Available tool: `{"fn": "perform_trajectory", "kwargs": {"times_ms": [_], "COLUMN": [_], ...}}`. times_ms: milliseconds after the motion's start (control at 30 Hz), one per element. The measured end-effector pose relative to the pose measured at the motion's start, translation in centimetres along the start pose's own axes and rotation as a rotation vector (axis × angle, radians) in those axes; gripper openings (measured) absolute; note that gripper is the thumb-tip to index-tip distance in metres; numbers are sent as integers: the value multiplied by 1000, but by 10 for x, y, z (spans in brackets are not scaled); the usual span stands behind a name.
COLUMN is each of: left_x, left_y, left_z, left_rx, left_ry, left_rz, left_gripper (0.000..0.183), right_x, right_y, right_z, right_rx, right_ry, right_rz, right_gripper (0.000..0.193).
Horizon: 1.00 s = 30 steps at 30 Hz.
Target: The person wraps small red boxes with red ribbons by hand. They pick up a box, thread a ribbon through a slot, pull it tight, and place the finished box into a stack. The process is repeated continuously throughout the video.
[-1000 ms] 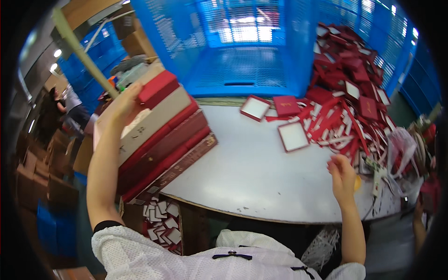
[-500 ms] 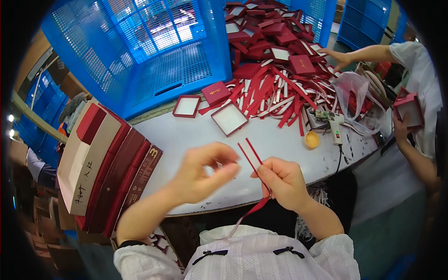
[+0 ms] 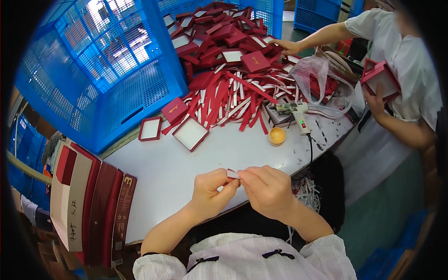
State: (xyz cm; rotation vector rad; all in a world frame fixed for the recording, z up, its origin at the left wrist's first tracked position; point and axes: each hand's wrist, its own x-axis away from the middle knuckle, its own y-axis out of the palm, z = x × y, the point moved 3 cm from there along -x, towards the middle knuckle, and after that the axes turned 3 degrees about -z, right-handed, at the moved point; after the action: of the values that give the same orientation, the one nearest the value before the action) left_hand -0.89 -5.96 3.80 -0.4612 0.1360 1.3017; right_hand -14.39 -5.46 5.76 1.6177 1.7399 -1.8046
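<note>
My left hand (image 3: 211, 192) and my right hand (image 3: 268, 190) meet above the near edge of the white table. Both pinch a narrow red-and-white strip (image 3: 232, 174) between thumbs and fingertips. Only a short end of it shows, its pale face up; the rest is hidden by my fingers. Beyond my hands, a square red-rimmed box part with a white inside (image 3: 191, 134) lies on the table. Near it are a smaller red-and-white box part (image 3: 150, 129) and a closed-looking red box (image 3: 174, 111).
Loose red-and-white strips (image 3: 233, 98) and red boxes (image 3: 224, 35) pile up at the back. A glue gun (image 3: 301, 122) and yellow cup (image 3: 276, 136) lie right. Blue crate (image 3: 140, 93) and stacked cartons (image 3: 93, 205) flank the left. A co-worker's hand (image 3: 288, 47) reaches the pile; another holds a red box (image 3: 380, 79).
My left hand has come across to my right hand and now pinches the strip too. The strip's two upright ends no longer stand out. The view has shifted, moving the table scene left.
</note>
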Motion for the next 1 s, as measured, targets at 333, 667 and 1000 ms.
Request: {"fn": "perform_trajectory", "kwargs": {"times_ms": [333, 667, 1000], "left_x": [12, 69, 71], "left_y": [24, -19, -67], "left_z": [-7, -62, -17], "left_rx": [-422, 1073, 1169], "left_ry": [367, -167, -18], "left_rz": [-29, 571, 305], "left_gripper": [4, 20, 14], "right_x": [48, 265, 386], "right_y": [10, -16, -34], "right_z": [19, 156, 183], "right_rx": [-328, -1518, 579], "right_ry": [304, 1296, 1336], "right_rz": [54, 1167, -233], "right_gripper": [6, 14, 36]}}
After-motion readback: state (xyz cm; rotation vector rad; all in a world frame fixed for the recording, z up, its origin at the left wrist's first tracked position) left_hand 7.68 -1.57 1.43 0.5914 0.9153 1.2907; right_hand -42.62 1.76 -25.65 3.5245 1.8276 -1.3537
